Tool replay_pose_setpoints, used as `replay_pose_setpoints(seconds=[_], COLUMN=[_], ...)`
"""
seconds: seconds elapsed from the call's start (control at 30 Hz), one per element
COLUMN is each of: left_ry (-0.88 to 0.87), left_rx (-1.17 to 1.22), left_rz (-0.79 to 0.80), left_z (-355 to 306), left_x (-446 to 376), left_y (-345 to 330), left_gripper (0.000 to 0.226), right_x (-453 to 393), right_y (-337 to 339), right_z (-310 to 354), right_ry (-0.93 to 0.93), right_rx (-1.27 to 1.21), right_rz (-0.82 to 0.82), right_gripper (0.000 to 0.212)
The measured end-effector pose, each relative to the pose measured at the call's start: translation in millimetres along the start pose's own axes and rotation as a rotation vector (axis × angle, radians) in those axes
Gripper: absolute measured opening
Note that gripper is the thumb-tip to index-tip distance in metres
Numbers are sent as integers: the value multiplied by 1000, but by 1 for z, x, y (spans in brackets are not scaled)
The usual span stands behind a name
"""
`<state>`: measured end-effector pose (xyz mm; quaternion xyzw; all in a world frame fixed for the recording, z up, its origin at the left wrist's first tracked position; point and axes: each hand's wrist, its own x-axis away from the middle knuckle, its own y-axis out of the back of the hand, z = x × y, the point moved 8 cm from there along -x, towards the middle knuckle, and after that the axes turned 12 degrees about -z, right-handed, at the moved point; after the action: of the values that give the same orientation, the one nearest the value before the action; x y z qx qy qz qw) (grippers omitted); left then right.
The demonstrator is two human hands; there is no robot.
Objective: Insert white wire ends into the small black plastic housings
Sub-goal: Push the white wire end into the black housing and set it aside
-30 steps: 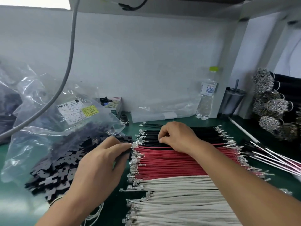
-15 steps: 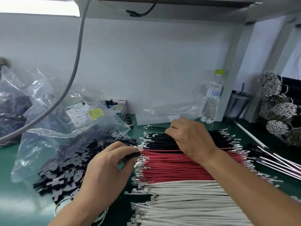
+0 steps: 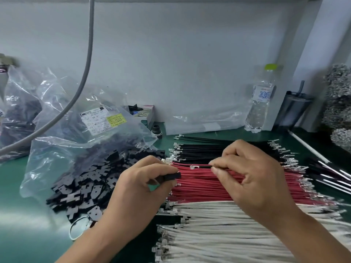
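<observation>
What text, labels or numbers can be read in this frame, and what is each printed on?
"JS-8001-03": top line of the white printed label on the clear plastic bag of black housings; this reading is uncertain.
Lower lines of that white label: digits, too blurred to read reliably.
Small yellow sticker beside the white label: handwriting, unreadable.
Blue-and-white label on the clear plastic water bottle: large blue characters, too blurred to read.
</observation>
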<state>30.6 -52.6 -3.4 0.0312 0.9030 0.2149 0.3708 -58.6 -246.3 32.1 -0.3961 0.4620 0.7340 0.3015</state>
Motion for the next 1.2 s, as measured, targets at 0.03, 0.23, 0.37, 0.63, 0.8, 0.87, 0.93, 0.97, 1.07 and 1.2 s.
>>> replay_pose_setpoints(seconds=[0.03,0.23,0.37,0.63,0.8,0.87,0.93,0.97,1.07,1.2], left_ry=[13,111,137,169,266,263,185,144,98,119], left_rx=[16,191,253,357,540,539,416,353,281,276], left_rz=[0,7,25,69,161,180,155,144,129,106], left_z=[0,3,2,3,4,3,1,0,-1,-2], left_x=[0,2,4,4,7,8,8,8,8,9], left_y=[-1,-4,-7,-10,-16,-19,-17,-16,-14,-14], left_gripper=[27,28,29,21,20,20,20,18,17,16], right_x=[1,0,2,3,6,7,9,10,12,12], right_y=[-1,-5,-9,-15,-21,-23,-26,-28,-31,-30], right_z=[3,11,12,8,-6,-5,2,7,11,5], right_ry=[-8,-19,-21,-77,-203,-211,-169,-137,-119,-140], right_rx=[-24,-105,-107,-176,-285,-294,-256,-224,-198,-206], right_rz=[11,58,99,189,254,266,267,264,270,238], right_gripper=[9,7,8,8,9,11,7,7,11,13])
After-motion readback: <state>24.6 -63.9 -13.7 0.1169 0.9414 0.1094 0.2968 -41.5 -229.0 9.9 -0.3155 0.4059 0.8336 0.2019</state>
